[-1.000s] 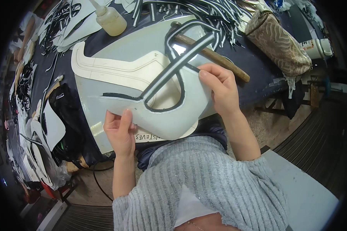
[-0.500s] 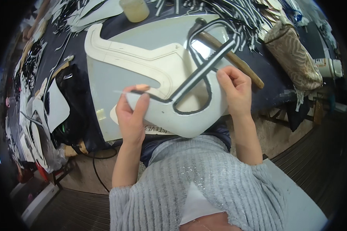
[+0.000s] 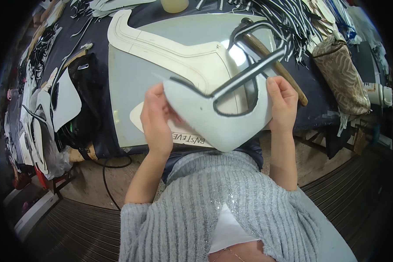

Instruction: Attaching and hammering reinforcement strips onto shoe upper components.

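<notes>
Since the earlier frame, the left hand point(image 3: 156, 124) has gone from gripping with its thumb on top to lying along the left edge of the white piece point(image 3: 222, 131), and that end now points more steeply upward; the bench things sit farther right and higher in view. Part of the left hand's grip is hidden and blurred, so I cannot tell whether it pinches or merely supports. The right hand point(image 3: 284, 102) keeps its place at the upper right edge, thumb and curled fingers closed on the piece. Held in front of the person, the white piece hangs over the near part of a pale board point(image 3: 131, 83), partly covering a cream template point(image 3: 174, 50). Dark edging point(image 3: 233, 114) follows its curved cut-out, and from the notch a striped strip point(image 3: 249, 73) runs up to the right, crossing in front of a wooden-handled hammer point(image 3: 258, 44) and bending into a loop. Beyond the hammer lies a heap of black-and-white strips point(image 3: 288, 26); right of it are a patterned pouch point(image 3: 340, 78) and a white tub point(image 3: 377, 94). Left of the board are a black bag point(image 3: 88, 98) and a white cut piece point(image 3: 67, 102); only a bottle's lower part point(image 3: 174, 5) shows at the top.
</notes>
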The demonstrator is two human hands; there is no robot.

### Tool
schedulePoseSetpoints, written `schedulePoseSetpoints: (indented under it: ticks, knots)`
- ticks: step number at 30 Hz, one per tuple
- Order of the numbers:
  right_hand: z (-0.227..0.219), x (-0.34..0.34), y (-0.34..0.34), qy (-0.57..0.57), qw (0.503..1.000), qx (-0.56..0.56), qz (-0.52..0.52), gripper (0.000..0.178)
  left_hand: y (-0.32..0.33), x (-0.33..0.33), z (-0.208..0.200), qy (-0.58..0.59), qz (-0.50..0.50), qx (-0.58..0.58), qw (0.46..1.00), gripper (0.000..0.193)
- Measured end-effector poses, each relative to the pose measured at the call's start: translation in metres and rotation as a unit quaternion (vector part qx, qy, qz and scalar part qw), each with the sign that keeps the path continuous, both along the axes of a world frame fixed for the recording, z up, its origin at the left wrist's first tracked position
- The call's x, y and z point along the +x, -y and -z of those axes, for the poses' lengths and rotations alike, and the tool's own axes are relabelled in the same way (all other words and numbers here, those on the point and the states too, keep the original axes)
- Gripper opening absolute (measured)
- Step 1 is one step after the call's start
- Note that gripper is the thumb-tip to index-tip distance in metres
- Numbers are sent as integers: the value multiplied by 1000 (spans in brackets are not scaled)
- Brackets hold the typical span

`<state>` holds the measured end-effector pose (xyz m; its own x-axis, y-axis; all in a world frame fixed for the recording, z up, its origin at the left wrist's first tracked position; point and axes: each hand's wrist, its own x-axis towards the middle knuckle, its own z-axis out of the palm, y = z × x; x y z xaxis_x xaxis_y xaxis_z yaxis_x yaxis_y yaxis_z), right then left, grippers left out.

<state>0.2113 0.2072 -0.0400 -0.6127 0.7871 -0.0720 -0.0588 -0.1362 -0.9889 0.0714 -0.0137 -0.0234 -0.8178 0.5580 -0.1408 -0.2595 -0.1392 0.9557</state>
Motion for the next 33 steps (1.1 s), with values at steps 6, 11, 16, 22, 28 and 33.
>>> schedulePoseSetpoints:
  ticks: [6,11,16,22,28,33]
  knots:
    - [-7,-8,-6,-88,975,-91,182,20,24,33,7,-551,84,-374,741,52]
    - [-39,-3,-14,-190,979,-51,55,25,25,6,-4,-611,252,-416,624,60]
    - [-75,-24,-9,-288,942,-133,-113,27,23,-36,-2,-667,359,-331,562,55]
    - [-82,-81,2,-137,962,102,-214,23,31,-29,-7,-372,236,-223,870,63]
    - [-35,-142,-18,44,885,333,-322,25,63,-28,-9,-37,131,7,991,94]
    - [-12,-168,-31,69,787,494,-362,21,61,-18,-16,-1,33,-33,999,73]
